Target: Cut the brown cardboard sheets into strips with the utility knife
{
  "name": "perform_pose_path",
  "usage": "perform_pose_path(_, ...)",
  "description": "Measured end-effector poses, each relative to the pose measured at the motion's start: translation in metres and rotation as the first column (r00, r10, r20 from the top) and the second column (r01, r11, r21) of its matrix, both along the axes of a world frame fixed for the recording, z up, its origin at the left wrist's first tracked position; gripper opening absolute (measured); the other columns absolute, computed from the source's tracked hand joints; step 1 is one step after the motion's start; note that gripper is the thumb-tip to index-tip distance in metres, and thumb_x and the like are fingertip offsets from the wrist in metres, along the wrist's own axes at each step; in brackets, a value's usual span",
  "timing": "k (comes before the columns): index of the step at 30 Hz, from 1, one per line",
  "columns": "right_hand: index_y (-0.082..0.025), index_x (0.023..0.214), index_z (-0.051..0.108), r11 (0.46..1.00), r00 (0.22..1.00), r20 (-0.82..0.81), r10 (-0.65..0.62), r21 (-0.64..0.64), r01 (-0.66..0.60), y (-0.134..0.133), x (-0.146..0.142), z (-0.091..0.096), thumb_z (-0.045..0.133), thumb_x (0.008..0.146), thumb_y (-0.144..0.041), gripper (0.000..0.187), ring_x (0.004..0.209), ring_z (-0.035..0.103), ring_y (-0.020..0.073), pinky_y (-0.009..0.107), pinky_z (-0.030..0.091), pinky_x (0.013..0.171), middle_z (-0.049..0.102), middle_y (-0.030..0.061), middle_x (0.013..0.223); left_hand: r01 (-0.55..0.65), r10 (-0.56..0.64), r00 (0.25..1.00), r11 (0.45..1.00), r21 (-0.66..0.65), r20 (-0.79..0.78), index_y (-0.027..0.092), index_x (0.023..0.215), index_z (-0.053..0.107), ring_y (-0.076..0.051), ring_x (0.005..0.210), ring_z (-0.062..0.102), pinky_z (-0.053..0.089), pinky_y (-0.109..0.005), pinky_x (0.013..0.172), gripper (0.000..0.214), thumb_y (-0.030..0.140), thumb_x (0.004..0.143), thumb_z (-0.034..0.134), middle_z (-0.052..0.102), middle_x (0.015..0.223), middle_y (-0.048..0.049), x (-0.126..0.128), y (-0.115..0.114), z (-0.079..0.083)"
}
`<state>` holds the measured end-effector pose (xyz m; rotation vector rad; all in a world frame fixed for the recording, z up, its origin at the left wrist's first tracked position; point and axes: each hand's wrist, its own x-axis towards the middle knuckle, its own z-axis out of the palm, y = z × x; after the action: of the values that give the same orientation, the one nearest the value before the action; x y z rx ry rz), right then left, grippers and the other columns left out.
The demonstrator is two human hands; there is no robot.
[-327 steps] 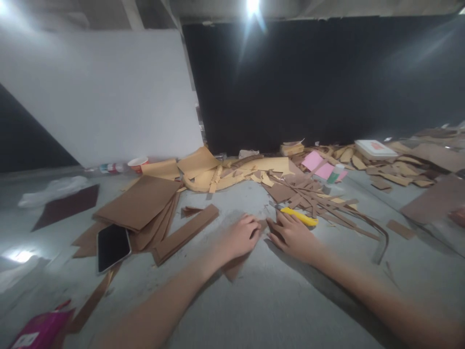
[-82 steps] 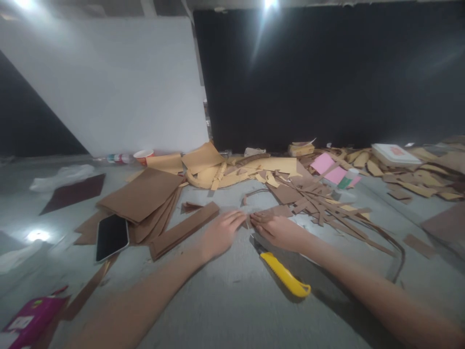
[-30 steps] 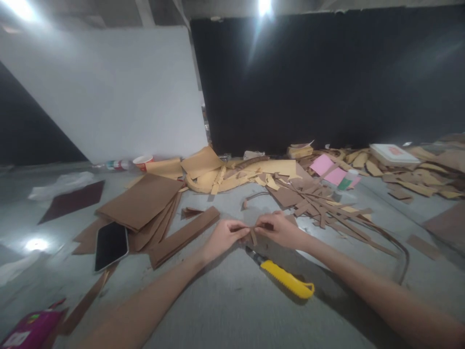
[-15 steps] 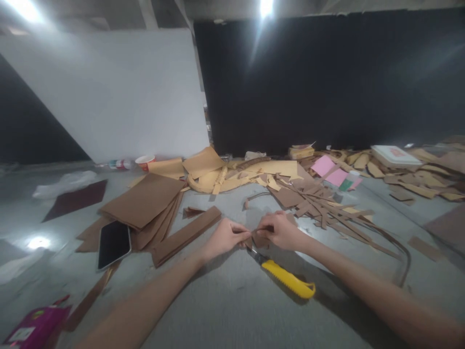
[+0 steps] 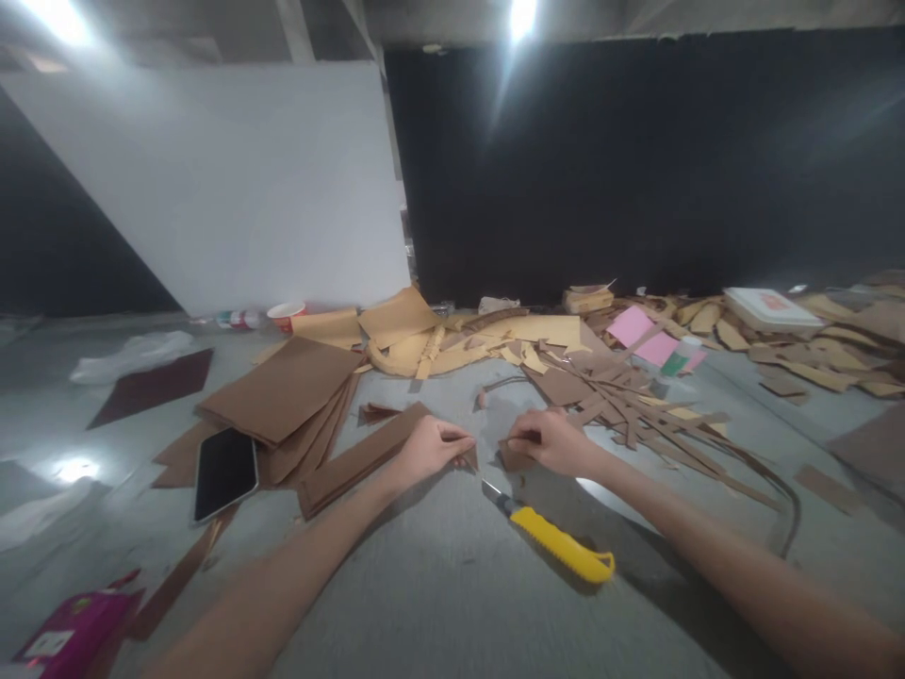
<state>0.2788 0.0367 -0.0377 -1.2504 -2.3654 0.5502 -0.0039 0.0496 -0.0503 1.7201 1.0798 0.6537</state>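
My left hand [image 5: 433,449] pinches a small piece of brown leather-like sheet [image 5: 469,458] between thumb and fingers, low over the table. Across a narrow gap, my right hand [image 5: 557,443] is closed on another small brown piece [image 5: 515,460], mostly covered by the fingers. A yellow utility knife [image 5: 562,545] lies just in front of both hands, its blade out and pointing toward the gap; neither hand touches it. Beside my left wrist rests a stack of long brown strips [image 5: 360,460].
Left of the strips lie a pile of brown sheets [image 5: 283,387], a phone [image 5: 225,474] and a magenta packet [image 5: 77,634]. Thin brown offcuts [image 5: 629,405] are heaped to the right, near a small green-labelled bottle [image 5: 680,356]. A white box [image 5: 772,309] sits at the back right.
My hands have moved apart: they were together at the brown material above the blade, and a gap now shows between them with a piece in each. The knife has stayed in place.
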Motion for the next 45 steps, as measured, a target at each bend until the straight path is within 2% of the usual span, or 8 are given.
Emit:
perform_pose_path(2, -0.023, 0.084, 0.074, 0.999, 0.999, 0.012, 0.035, 0.017, -0.035, -0.001, -0.003, -0.006, 0.067, 0.102, -0.023, 0.02, 0.087, 0.072, 0.0218, 0.037, 0.042, 0.088, 0.078, 0.0019, 0.083, -0.09, 0.1, 0.994, 0.98, 0.179, -0.047, 0.017, 0.093, 0.085, -0.026, 0.083, 0.078, 0.06, -0.036, 0.079, 0.031, 0.046, 0.097, 0.073, 0.084, 0.091, -0.0102, -0.002, 0.002, -0.002)
perform_pose_path(5, -0.023, 0.089, 0.074, 0.998, 0.999, 0.03, 0.039, 0.057, -0.04, -0.004, -0.009, -0.013, 0.064, 0.106, -0.025, 0.019, 0.097, 0.071, 0.0239, 0.04, 0.04, 0.096, 0.079, 0.0036, 0.091, -0.204, 0.282, 0.957, 0.821, 0.533, -0.068, 0.022, 0.112, 0.083, -0.031, 0.115, 0.075, 0.056, -0.047, 0.107, 0.022, 0.036, 0.099, 0.074, 0.082, 0.118, -0.011, -0.001, -0.002, 0.0)
perform_pose_path(8, -0.023, 0.094, 0.073, 0.999, 1.0, 0.0, 0.028, 0.038, -0.028, -0.006, -0.012, -0.012, 0.061, 0.109, -0.026, 0.02, 0.099, 0.069, 0.0242, 0.044, 0.039, 0.102, 0.078, 0.0037, 0.093, -0.167, 0.273, 0.96, 0.734, 0.659, -0.06, 0.023, 0.125, 0.078, -0.03, 0.126, 0.069, 0.052, -0.049, 0.115, 0.026, 0.033, 0.103, 0.071, 0.078, 0.129, -0.0106, 0.006, -0.012, 0.006)
perform_pose_path(12, -0.025, 0.107, 0.073, 1.0, 0.997, -0.078, -0.007, -0.001, 0.007, -0.008, -0.014, -0.005, 0.061, 0.11, -0.032, 0.014, 0.097, 0.068, 0.0229, 0.047, 0.037, 0.107, 0.077, 0.0025, 0.097, -0.101, 0.099, 0.995, 0.931, 0.352, 0.024, 0.019, 0.123, 0.078, -0.025, 0.096, 0.077, 0.06, -0.038, 0.091, 0.031, 0.043, 0.104, 0.069, 0.083, 0.108, -0.0089, 0.022, -0.027, 0.007)
perform_pose_path(15, -0.027, 0.112, 0.072, 1.0, 0.996, -0.09, -0.017, -0.001, 0.017, -0.01, -0.016, -0.005, 0.061, 0.111, -0.036, 0.015, 0.098, 0.067, 0.0235, 0.048, 0.038, 0.107, 0.076, 0.0027, 0.099, -0.088, 0.07, 0.987, 0.989, 0.122, 0.147, 0.016, 0.119, 0.078, -0.023, 0.078, 0.077, 0.059, -0.033, 0.076, 0.036, 0.046, 0.099, 0.071, 0.083, 0.089, -0.007, 0.03, -0.032, 0.001)
perform_pose_path(24, -0.027, 0.135, 0.065, 0.932, 1.0, -0.001, 0.008, 0.364, -0.007, -0.017, -0.012, -0.012, 0.07, 0.106, -0.036, 0.031, 0.126, 0.063, 0.0308, 0.05, 0.039, 0.109, 0.072, 0.0122, 0.137, -0.303, 0.284, 0.92, 0.953, 0.031, 0.269, 0.014, 0.109, 0.081, -0.02, 0.065, 0.073, 0.056, -0.029, 0.064, 0.037, 0.045, 0.089, 0.08, 0.079, 0.074, -0.0065, 0.025, -0.02, -0.015)
perform_pose_path(29, -0.026, 0.12, 0.072, 0.813, 0.983, 0.157, 0.094, 0.557, -0.167, -0.023, -0.015, -0.012, 0.067, 0.11, -0.037, 0.016, 0.112, 0.064, 0.027, 0.045, 0.038, 0.099, 0.074, 0.0092, 0.121, -0.361, 0.355, 0.901, 0.932, -0.025, 0.25, 0.012, 0.105, 0.082, -0.02, 0.061, 0.073, 0.054, -0.027, 0.059, 0.031, 0.036, 0.086, 0.082, 0.08, 0.074, -0.0077, 0.022, -0.016, -0.02)
perform_pose_path(45, -0.021, 0.1, 0.074, 0.762, 0.982, 0.14, 0.126, 0.62, -0.186, -0.022, -0.022, -0.031, 0.056, 0.111, -0.018, 0.022, 0.092, 0.062, 0.0221, 0.039, 0.04, 0.085, 0.073, 0.0064, 0.094, -0.342, 0.339, 0.931, 0.94, -0.005, 0.133, 0.013, 0.114, 0.081, -0.019, 0.061, 0.073, 0.054, -0.027, 0.058, 0.025, 0.025, 0.094, 0.073, 0.08, 0.074, -0.0056, 0.027, -0.022, -0.021)
